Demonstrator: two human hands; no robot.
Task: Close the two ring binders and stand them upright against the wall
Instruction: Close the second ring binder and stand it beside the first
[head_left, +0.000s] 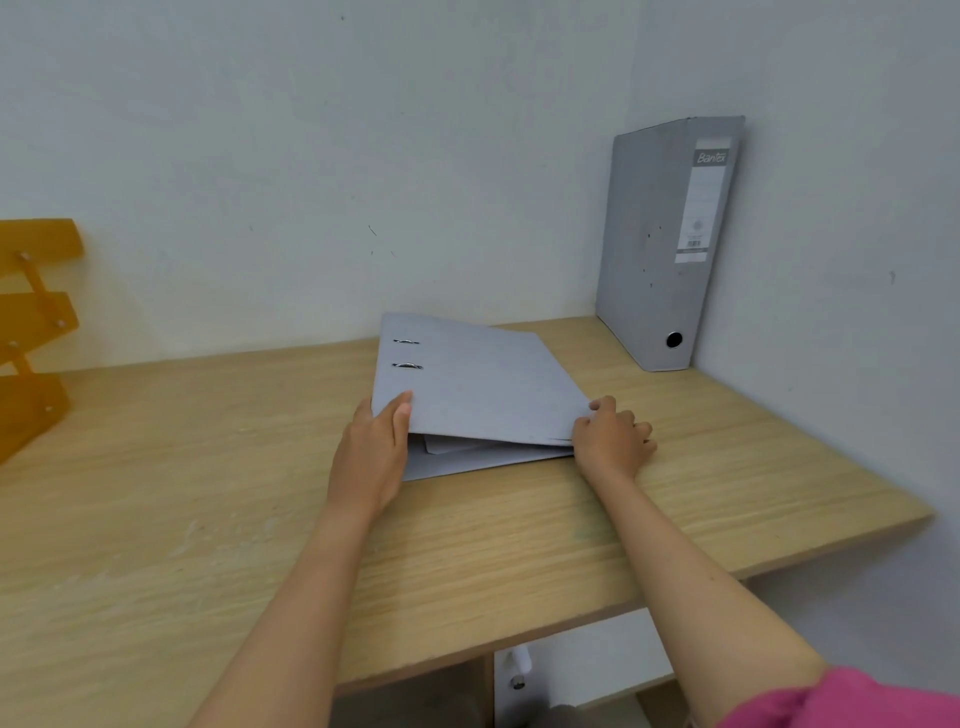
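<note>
A grey ring binder (478, 387) lies flat on the wooden desk (208, 493), its top cover nearly down with a small gap at the near edge where grey sheets show. My left hand (374, 449) grips the binder's near left corner, thumb on top of the cover. At the near right corner my right hand (613, 439) holds the cover, fingers curled over its edge. A second grey binder (662, 244) stands upright and closed in the corner, leaning against the right wall, spine label facing me.
An orange tiered tray rack (34, 322) stands at the desk's left edge. White walls bound the desk at the back and right. The desk's near edge runs diagonally, with a white bracket (517, 670) beneath it.
</note>
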